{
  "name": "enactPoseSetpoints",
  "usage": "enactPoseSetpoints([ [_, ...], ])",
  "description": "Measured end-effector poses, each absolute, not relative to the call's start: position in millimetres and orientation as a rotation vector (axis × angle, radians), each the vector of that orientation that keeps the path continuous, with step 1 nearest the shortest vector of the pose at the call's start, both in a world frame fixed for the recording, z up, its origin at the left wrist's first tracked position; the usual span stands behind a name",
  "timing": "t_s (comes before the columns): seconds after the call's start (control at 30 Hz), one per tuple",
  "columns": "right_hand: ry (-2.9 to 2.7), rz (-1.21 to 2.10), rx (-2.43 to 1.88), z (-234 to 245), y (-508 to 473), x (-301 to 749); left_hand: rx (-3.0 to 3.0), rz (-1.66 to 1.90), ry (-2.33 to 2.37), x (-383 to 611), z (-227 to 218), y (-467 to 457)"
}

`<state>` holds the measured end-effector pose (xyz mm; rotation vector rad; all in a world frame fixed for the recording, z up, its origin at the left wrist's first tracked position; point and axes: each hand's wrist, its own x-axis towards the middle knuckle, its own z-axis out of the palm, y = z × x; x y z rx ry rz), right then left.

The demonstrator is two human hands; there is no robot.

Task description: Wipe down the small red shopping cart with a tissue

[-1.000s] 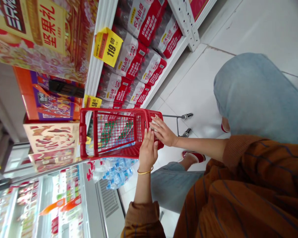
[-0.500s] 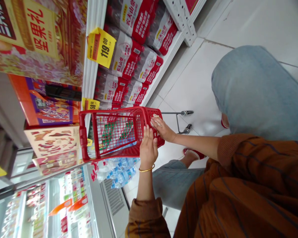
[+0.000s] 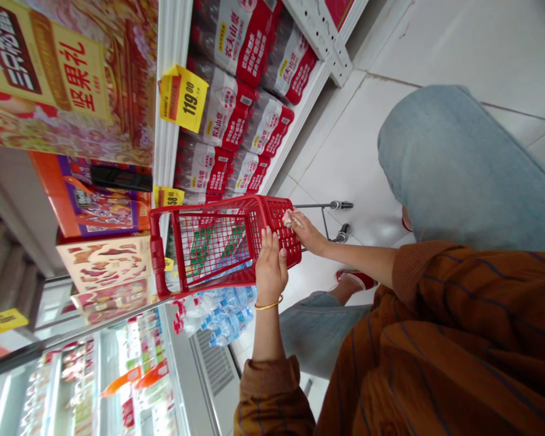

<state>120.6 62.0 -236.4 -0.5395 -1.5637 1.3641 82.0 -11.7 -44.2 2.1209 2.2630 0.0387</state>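
A red plastic shopping basket on wheels [image 3: 215, 281], with mesh sides, a long handle and thin metal legs, appears sideways in the middle of the view. My left hand [image 3: 271, 269], with a gold bangle at the wrist, lies with fingers stretched out against the basket's rim. My right hand [image 3: 309, 233] is closed on a small crumpled white cloth [image 3: 289, 218] and presses it to the perforated outer wall. Whether the cloth is fabric or paper I cannot tell. The right fingertips are partly hidden by the cloth.
Wrapped packs of red-labelled water bottles [image 3: 229, 109] fill the shelf beside the basket. Gift boxes [image 3: 72, 79] stand above yellow price tags [image 3: 184, 98]. Blue-tinted bottles [image 3: 229, 318] and a lit refrigerated case [image 3: 131, 375] lie at lower left. My bent knee [image 3: 418, 139] is over the tiled floor.
My right hand has moved slightly on the basket's outer wall, its fingers more bunched around the cloth. My left hand stays at the rim. The whole view has shifted a little.
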Motion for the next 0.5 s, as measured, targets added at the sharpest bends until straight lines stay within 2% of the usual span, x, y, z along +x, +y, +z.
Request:
enactPoseSetpoints([
  [0.3,-1.5,1.404,-0.54,-182,96,124,2.117,-0.072,2.145,77,-35,-24],
  [0.5,-1.285,1.563,-0.794,-170,86,107,2.165,0.032,2.157,81,-44,-19],
])
